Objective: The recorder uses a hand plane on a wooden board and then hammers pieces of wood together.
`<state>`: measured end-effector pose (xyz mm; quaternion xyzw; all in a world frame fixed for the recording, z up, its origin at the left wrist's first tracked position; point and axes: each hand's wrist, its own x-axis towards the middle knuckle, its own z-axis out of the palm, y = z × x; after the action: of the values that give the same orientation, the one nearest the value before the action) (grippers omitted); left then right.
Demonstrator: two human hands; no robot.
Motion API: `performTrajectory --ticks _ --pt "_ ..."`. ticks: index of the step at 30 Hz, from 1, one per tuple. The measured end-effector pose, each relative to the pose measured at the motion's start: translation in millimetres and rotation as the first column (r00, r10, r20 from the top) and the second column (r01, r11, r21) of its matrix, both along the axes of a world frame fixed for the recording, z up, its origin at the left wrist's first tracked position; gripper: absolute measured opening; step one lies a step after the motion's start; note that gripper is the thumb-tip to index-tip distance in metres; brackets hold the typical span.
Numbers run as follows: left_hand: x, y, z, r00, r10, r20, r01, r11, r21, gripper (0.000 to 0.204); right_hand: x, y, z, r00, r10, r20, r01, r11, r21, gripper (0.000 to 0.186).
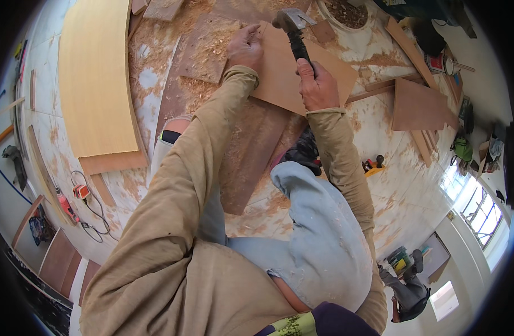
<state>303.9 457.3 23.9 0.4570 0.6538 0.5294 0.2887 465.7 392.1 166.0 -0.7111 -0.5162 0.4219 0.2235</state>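
My right hand [320, 87] is wrapped round the dark grip of a hammer [295, 40]. The hammer is raised over a thin brown wooden board [310, 67], its metal head toward the far side. My left hand [246, 48] rests at the board's far left corner, fingers bent and drawn together. Whatever they pinch, if anything, is too small to make out. Beneath the board lies a wider brown plank [248, 159], strewn with wood shavings. Another shaving-covered wood piece [204, 53] is just left of my left hand.
A long pale plywood sheet [94, 78] lies at left, near a corded red power tool [66, 204]. Wood offcuts [419, 103] and a yellow-and-red tool [373, 166] are at right. A round container of shavings [346, 12] stands far off. Another person [411, 294] is at lower right.
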Motion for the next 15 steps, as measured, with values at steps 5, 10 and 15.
performTrajectory --ticks 5,10,15 --pt "1.4 -3.3 8.7 0.991 -0.063 -0.121 0.059 0.998 -0.039 0.018 3.2 -6.7 -31.5 0.999 0.005 0.047 -0.002 0.999 -0.046 0.055" --pt "-7.2 9.7 4.1 0.977 -0.094 -0.192 0.068 0.988 -0.138 0.017 -6.5 -6.4 -46.1 0.956 0.157 0.246 -0.135 0.985 -0.104 0.056" --pt "-14.7 15.2 0.8 0.911 -0.167 -0.376 0.156 0.986 -0.060 0.014 -9.7 -2.2 -41.7 0.906 0.195 0.375 -0.138 0.975 -0.174 0.059"
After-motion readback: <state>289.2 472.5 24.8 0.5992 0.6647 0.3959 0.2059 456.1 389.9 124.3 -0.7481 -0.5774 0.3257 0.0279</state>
